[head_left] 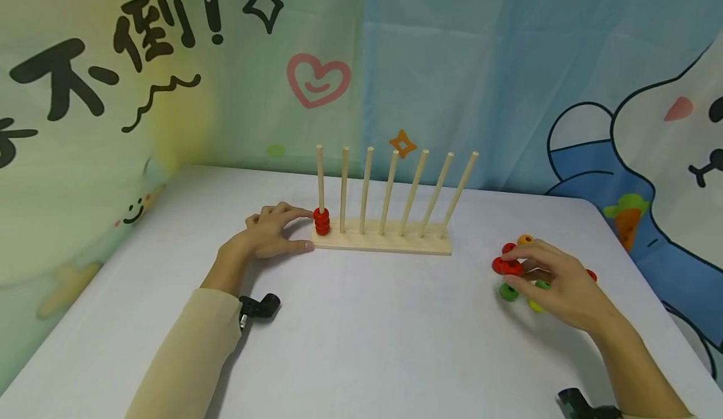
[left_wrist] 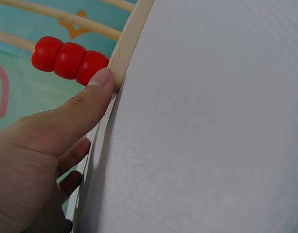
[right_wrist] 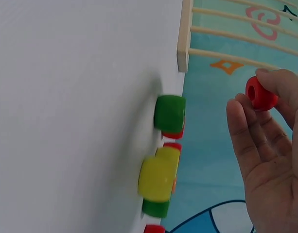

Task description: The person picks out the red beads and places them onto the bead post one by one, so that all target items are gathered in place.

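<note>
A wooden base [head_left: 390,244] with several upright pegs stands on the table; its leftmost peg [head_left: 321,180] carries three red beads [left_wrist: 69,60]. My left hand [head_left: 272,234] holds the base's left end, thumb at the front edge beside the lowest bead in the left wrist view. Over at the right, my right hand [head_left: 556,281] pinches a red bead [right_wrist: 261,93] between thumb and fingers, raised off the table; the hole of the bead faces outward. Under and around this hand lie loose beads, among them a green bead [right_wrist: 169,114] and a yellow bead [right_wrist: 158,178].
The white table [head_left: 367,331] reaches the printed cloth backdrop [head_left: 452,80] behind. Other loose beads include an orange bead [head_left: 525,239] and a red bead [head_left: 591,275] near the right hand. Black wrist-worn devices show at the left sleeve [head_left: 192,350] and the lower right edge.
</note>
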A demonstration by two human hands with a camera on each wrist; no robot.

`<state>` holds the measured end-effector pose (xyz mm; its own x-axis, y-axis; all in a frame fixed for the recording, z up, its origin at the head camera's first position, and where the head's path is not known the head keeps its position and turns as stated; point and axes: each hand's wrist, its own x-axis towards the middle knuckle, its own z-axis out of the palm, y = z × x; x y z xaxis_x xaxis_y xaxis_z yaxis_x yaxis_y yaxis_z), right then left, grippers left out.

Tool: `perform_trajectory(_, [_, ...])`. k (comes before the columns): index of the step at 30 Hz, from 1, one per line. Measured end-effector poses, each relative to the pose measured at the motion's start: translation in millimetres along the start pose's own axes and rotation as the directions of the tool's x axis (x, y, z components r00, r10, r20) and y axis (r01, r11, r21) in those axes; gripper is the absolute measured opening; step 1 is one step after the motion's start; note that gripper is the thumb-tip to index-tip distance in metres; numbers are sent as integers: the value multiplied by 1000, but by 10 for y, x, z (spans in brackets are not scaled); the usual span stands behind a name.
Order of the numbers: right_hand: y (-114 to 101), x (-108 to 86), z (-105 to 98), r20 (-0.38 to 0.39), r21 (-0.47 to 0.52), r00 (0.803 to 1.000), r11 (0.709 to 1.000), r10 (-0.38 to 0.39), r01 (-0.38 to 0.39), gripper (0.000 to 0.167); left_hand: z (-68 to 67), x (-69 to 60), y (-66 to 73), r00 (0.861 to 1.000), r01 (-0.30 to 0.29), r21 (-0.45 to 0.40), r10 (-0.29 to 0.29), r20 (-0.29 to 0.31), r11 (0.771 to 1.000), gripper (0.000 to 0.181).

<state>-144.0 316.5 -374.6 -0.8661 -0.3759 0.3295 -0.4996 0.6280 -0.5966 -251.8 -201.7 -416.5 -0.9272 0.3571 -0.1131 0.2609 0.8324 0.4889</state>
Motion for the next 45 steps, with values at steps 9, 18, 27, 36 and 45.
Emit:
perform_trajectory(9, [-64,152,138,0,22,1000,1000,-12,12,43,-21,-7,30,1000,7,-12,-7,17,1000,72])
perform_trajectory(18, [-133,257,221,6,46,997,996,-75,75,43,-17,0,10,1000,14,-6,-14,19,1000,72])
perform_trajectory(27, [-187,370,299,21,62,995,994,-95,93,44,-25,-11,7,1000,15,0,-15,17,1000,72])
perform_trajectory(36, [-242,472,411,26,101,991,987,-130,127,38,-7,0,3,999,25,-1,-25,20,1000,73])
perform_trajectory(45, [-316,559,555,27,151,992,982,-123,117,35,-2,4,15,1000,16,3,-16,12,1000,74])
